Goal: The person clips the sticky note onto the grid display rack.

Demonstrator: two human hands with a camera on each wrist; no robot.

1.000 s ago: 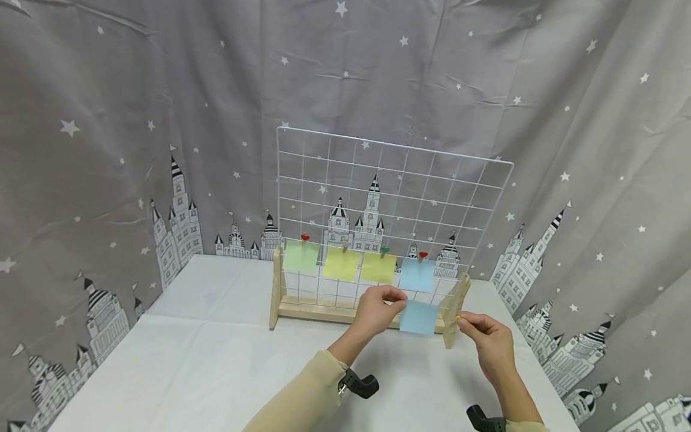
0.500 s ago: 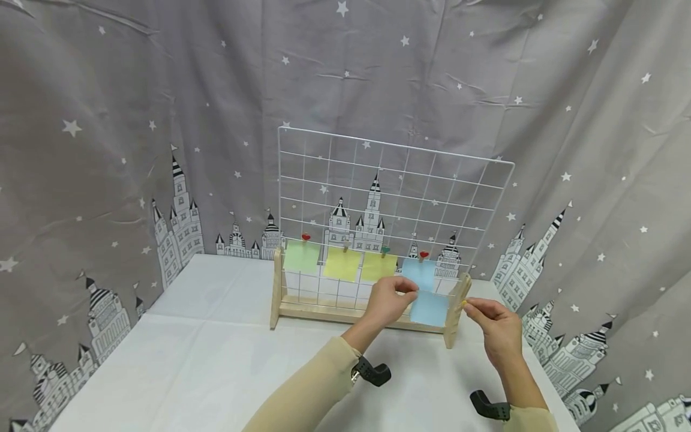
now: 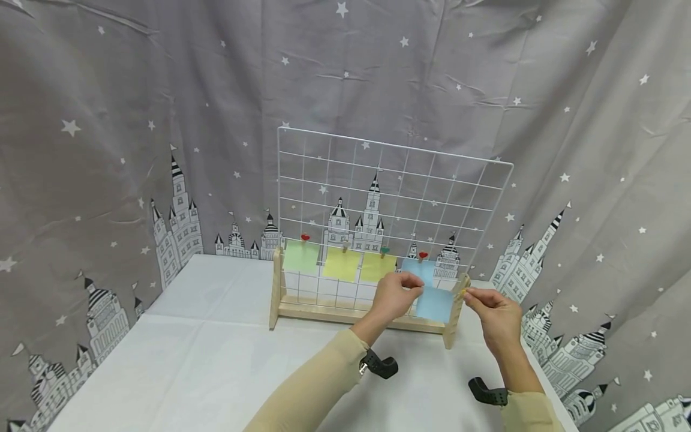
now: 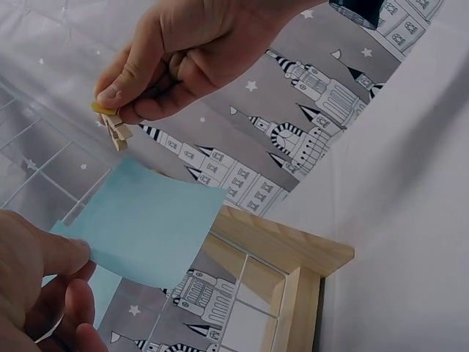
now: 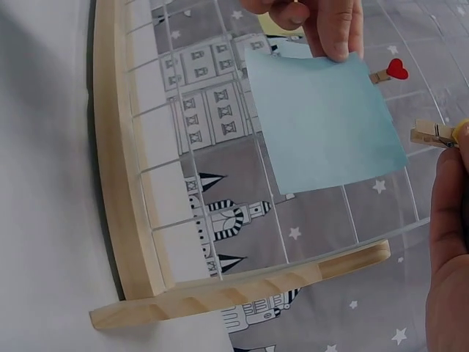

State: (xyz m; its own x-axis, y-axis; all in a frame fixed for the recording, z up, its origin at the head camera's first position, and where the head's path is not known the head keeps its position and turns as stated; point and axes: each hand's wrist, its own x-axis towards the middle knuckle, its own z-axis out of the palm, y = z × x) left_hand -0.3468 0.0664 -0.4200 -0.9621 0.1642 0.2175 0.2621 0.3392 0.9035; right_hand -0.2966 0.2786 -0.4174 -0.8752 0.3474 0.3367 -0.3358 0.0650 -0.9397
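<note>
Between thumb and fingers, my left hand (image 3: 396, 295) pinches a blue sticky note (image 3: 434, 304) by its edge, in front of the lower right of a white wire grid (image 3: 394, 174). My right hand (image 3: 493, 315), just right of the grid's wooden stand, pinches a small wooden clothespin (image 5: 434, 134) with a yellow ornament. In the left wrist view the clothespin (image 4: 117, 130) is near a corner of the note, apart from it. Another blue note (image 3: 417, 271), partly hidden by my left hand, hangs on the grid under a clothespin with a red heart (image 5: 396, 69).
A green note (image 3: 301, 257) and two yellow notes, one at the middle (image 3: 341, 265), hang from clothespins along the same row. The wooden stand (image 3: 324, 311) rests on a white-covered table (image 3: 178, 360). Behind it hangs a grey curtain (image 3: 216, 90) printed with castles and stars.
My left hand has moved right and up with the blue note, bringing it beneath the hung blue note, toward the stand's right post. My right hand has risen slightly with the clothespin.
</note>
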